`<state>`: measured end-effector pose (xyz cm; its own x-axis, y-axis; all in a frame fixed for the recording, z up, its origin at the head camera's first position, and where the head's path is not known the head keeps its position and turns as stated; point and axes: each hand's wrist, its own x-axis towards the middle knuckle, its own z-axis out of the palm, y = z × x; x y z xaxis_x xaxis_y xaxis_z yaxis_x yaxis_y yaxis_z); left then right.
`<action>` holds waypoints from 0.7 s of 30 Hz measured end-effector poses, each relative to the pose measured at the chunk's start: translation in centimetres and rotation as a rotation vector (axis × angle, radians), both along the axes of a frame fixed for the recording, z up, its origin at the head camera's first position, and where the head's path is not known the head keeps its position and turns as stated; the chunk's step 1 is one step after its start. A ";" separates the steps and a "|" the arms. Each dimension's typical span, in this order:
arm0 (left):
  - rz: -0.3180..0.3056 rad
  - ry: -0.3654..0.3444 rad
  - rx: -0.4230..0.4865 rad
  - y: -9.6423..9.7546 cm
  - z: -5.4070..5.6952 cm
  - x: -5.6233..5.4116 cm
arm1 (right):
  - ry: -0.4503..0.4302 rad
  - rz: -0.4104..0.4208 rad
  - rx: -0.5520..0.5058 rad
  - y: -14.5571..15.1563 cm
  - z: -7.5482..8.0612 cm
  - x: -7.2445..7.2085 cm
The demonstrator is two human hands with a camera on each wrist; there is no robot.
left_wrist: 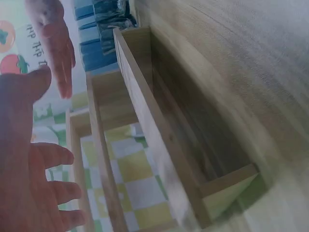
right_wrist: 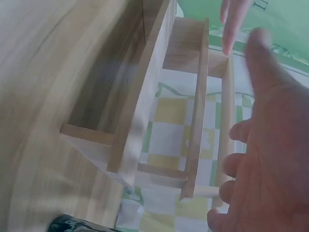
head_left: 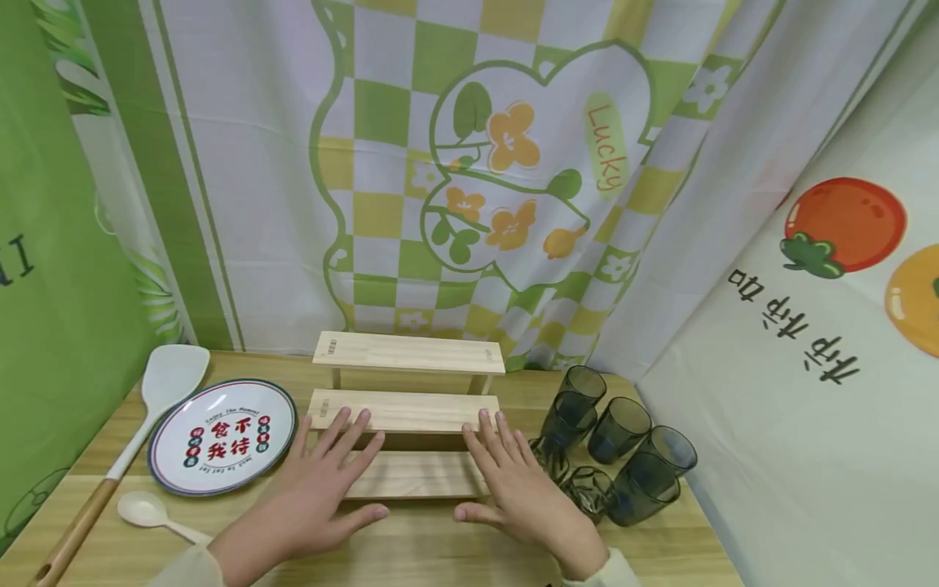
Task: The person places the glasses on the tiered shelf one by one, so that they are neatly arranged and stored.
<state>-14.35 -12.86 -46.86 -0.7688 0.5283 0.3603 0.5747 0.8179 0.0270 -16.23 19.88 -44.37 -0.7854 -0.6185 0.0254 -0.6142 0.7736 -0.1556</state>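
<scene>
A three-step wooden rack (head_left: 407, 412) of pale boards stands in the middle of the table, and its hollow underside shows in the left wrist view. Above its left side is my left hand (head_left: 323, 481), fingers spread and straight, palm down. My right hand (head_left: 521, 481) mirrors it over the right side, thumb pointing inward. Neither hand holds anything. In the left wrist view, the left hand (left_wrist: 24, 159) appears above the boards; the right wrist view shows the right hand (right_wrist: 285, 145) likewise. I cannot tell whether any fingertip touches the wood.
To the left lie a white plate (head_left: 220, 436) with red and green lettering, a white spatula (head_left: 172, 375) with a wooden handle, and a cream spoon (head_left: 143, 509). Several dark glasses (head_left: 619, 428) cluster at the right. A patterned curtain (head_left: 381, 114) hangs behind the table.
</scene>
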 end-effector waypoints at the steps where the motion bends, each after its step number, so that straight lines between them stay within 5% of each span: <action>1: -0.004 -0.003 0.024 -0.1 -0.3 0.0 | -0.004 0.001 -0.009 0.1 -0.1 0.1; 7: -0.014 0.060 0.237 -1.3 -2.3 0.4 | 0.153 0.027 -0.213 1.6 -1.0 0.4; 11: 0.042 0.074 0.324 -2.3 -3.7 0.4 | 0.262 -0.049 -0.426 3.2 -1.5 0.8; 15: 0.113 -0.017 0.363 -3.0 -4.6 0.5 | 0.247 -0.179 -0.521 4.7 -2.0 1.7; 21: 0.207 -0.183 0.540 -3.7 -4.5 0.2 | 0.295 -0.319 -0.729 7.7 -1.9 3.7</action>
